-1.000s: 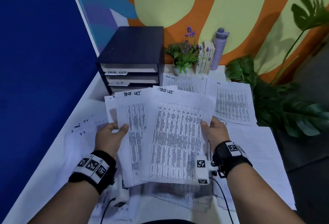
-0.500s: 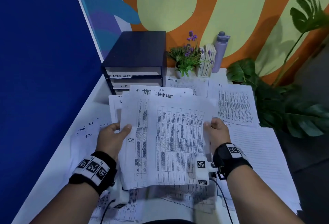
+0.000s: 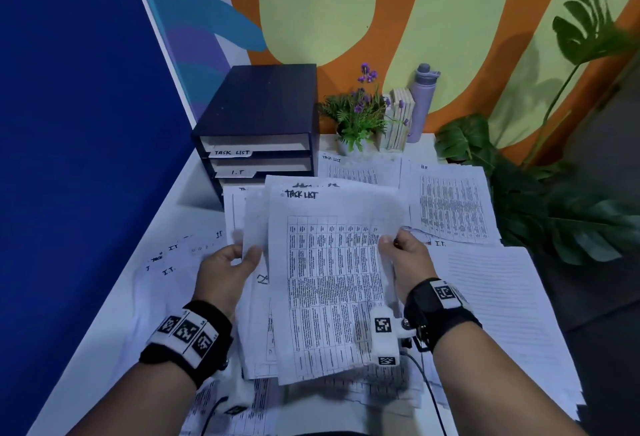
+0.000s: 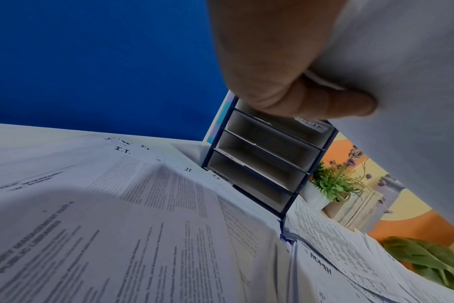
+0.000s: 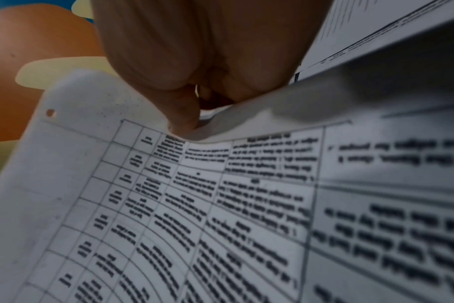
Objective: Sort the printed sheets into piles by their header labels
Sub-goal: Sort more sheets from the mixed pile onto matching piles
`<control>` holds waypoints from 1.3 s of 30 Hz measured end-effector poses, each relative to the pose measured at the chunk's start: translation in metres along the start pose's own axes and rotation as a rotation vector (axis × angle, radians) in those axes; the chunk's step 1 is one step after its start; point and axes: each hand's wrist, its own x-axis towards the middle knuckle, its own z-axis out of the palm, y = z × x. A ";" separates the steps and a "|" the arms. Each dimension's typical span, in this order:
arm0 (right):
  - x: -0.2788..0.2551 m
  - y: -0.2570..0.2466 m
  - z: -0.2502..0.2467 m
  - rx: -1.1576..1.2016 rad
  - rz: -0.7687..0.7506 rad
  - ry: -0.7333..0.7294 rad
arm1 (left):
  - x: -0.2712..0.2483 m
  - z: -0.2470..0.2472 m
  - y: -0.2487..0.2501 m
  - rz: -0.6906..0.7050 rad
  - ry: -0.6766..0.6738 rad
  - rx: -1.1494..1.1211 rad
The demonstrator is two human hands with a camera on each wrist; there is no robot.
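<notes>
I hold a stack of printed sheets (image 3: 329, 283) headed TASK LIST upright above the desk. My left hand (image 3: 230, 264) grips the stack's left edge, thumb on the front; the left wrist view shows its curled fingers (image 4: 293, 96) behind the paper (image 4: 407, 61). My right hand (image 3: 403, 255) pinches the right edge; in the right wrist view its fingers (image 5: 184, 114) close on the sheet (image 5: 194, 205). On the desk lie sheets marked I.T. (image 3: 173, 262) at the left, a TASK LIST sheet (image 3: 356, 169) and an H.R sheet (image 3: 450, 203) behind.
A dark drawer unit (image 3: 259, 130) with trays labelled TASK LIST and I.T stands at the back left. A small flower pot (image 3: 356, 124), books (image 3: 398, 120) and a lilac bottle (image 3: 420, 103) line the wall. A leafy plant (image 3: 554, 200) stands at the right. More paper (image 3: 502, 314) covers the desk's right side.
The fanned TASK LIST sheets have been drawn together into a tighter stack between both hands. The left hand has moved right, toward the top sheet.
</notes>
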 end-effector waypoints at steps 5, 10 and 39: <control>0.002 0.004 -0.010 0.077 -0.013 -0.023 | 0.000 -0.004 0.006 0.037 0.003 -0.030; -0.004 0.002 -0.002 0.104 -0.009 -0.156 | 0.006 -0.003 0.002 0.071 0.028 -0.035; -0.007 0.003 0.038 -0.027 -0.028 -0.083 | -0.011 0.006 0.011 0.180 -0.172 0.127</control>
